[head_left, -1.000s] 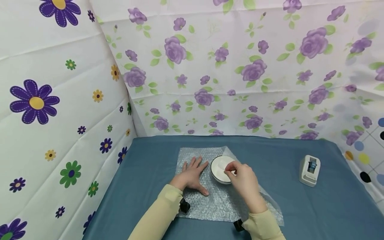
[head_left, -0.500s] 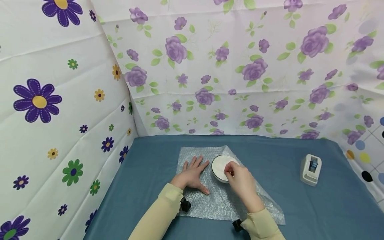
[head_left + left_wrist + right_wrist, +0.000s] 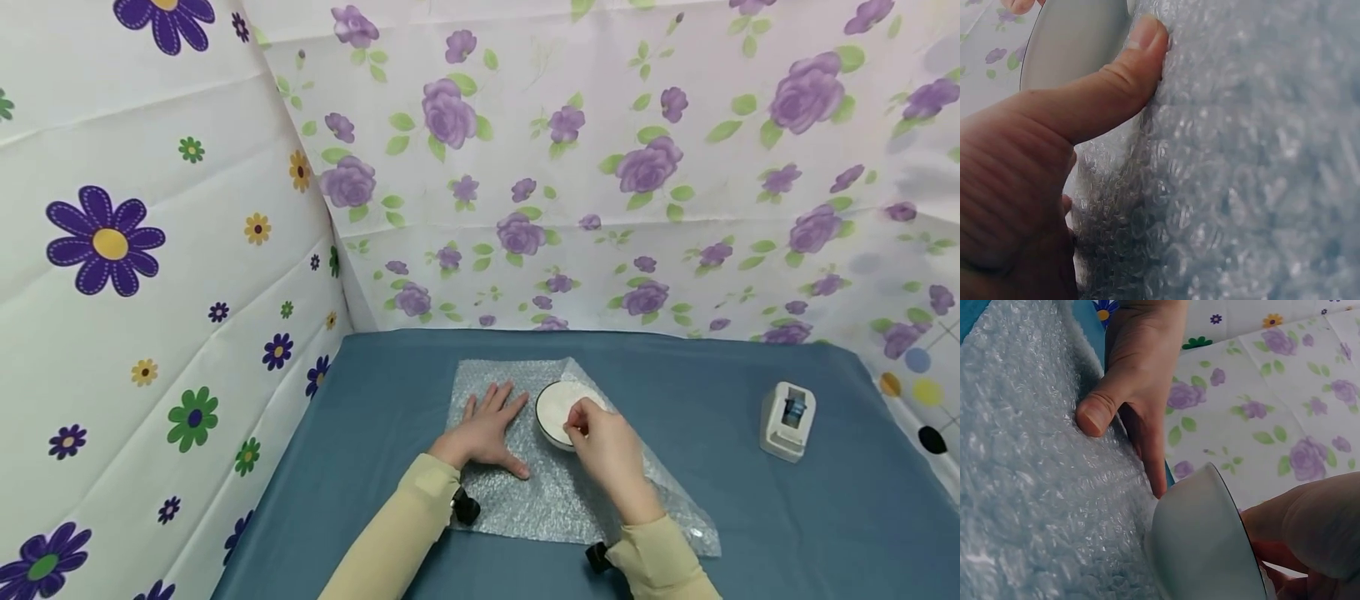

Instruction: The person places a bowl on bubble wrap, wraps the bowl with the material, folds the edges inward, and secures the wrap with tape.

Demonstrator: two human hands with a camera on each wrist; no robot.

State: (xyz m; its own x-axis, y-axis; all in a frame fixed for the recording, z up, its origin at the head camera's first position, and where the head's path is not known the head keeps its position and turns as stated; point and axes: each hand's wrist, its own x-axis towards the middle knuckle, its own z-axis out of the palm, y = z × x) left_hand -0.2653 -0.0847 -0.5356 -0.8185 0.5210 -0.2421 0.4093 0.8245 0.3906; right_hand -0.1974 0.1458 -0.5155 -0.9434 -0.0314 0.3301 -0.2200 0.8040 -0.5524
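Note:
A white bowl [image 3: 555,412] with a dark rim stands upright on a sheet of bubble wrap [image 3: 540,508]. My left hand [image 3: 483,435] lies flat on the wrap, left of the bowl, fingers spread; its thumb [image 3: 1138,53] presses the bubbles in the left wrist view. Over the bowl's right side, my right hand [image 3: 611,450] has thumb and index finger brought together just inside the rim. They pinch the corner of wrap folded in toward the bowl, though the fingers hide most of it. The right wrist view shows the bowl [image 3: 1200,544] from the side, with curled fingers beyond its rim.
A white tape dispenser [image 3: 787,421] with a blue roll stands to the right on the blue tablecloth [image 3: 720,408]. Flower-patterned sheets [image 3: 480,167] close off the back and left side of the table.
The head view has shifted slightly, so everything sits a little higher and further right. The right fingertips dipped slightly toward the bowl; the left hand stays in place on the wrap.

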